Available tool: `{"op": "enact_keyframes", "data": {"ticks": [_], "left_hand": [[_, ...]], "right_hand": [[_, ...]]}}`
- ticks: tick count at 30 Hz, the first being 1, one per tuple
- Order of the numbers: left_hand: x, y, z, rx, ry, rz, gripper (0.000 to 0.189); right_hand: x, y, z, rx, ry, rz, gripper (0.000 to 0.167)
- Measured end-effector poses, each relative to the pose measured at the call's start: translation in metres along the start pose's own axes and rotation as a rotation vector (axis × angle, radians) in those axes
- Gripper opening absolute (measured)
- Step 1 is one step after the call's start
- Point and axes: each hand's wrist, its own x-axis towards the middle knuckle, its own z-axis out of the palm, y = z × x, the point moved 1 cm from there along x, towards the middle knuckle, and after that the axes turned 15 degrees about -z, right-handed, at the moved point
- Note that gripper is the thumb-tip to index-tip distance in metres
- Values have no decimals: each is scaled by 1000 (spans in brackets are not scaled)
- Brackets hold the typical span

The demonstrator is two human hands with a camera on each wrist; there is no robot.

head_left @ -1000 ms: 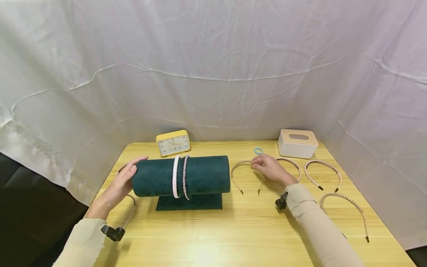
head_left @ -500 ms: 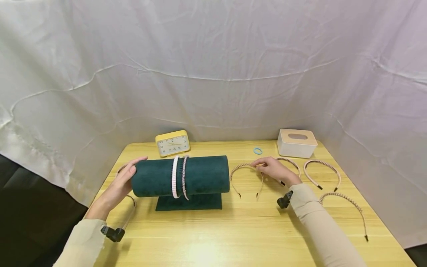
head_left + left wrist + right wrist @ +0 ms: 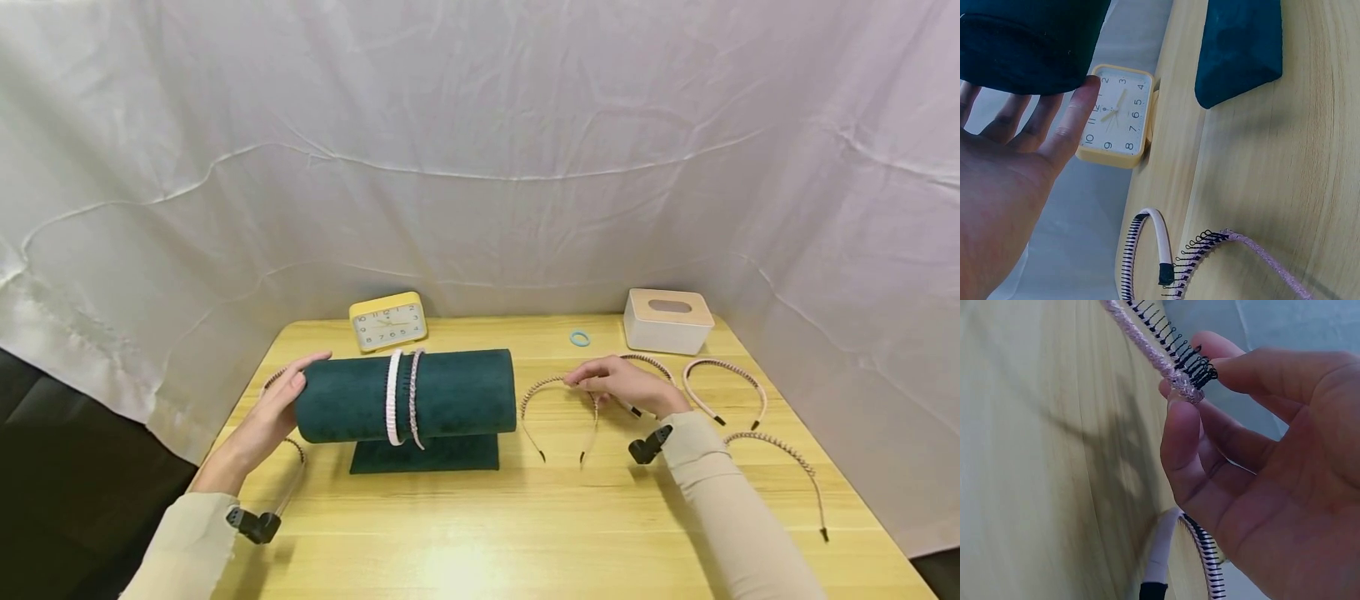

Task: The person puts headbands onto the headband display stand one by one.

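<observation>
My left hand (image 3: 262, 417) rests against the left end of a dark green velvet roll stand (image 3: 465, 392). In the left wrist view its fingers (image 3: 1072, 128) reach out straight at the roll's edge. Two headbands circle the roll near its middle, a thick white one (image 3: 392, 400) and a thinner pinkish one (image 3: 413, 404). Right of the stand, my right hand (image 3: 622, 382) pinches a thin pink headband (image 3: 528, 400) at one side of its arch, tips pointing towards me. Up close, the headband (image 3: 1141, 344) shows glittery braid and a row of small black comb teeth between thumb and fingers.
Several more headbands lie on the right side, one (image 3: 731, 367) near the tissue box (image 3: 667, 329) and one (image 3: 787, 452) closer to me. Two headbands lie at left, the nearer one (image 3: 298, 475) by my wrist. A yellow clock (image 3: 387, 323) and blue ring (image 3: 580, 338) are behind.
My right hand has drawn the pink headband slightly towards me, itself shifting a little right. My left hand and the roll stand stay as they were.
</observation>
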Motion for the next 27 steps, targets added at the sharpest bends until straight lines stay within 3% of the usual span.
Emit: {"op": "enact_keyframes", "data": {"ticks": [11,20,27], "left_hand": [[0,-1,0,3,2,-3,53],[0,0,-1,-2,5,7,52],[0,-1,-1,-3,-4,4,54]], "right_hand": [[-6,0,-9,12,-16,-2,40],[-18,2,-18,250,15,-37,51],[-23,1,-19,343,120,-58,37]]}}
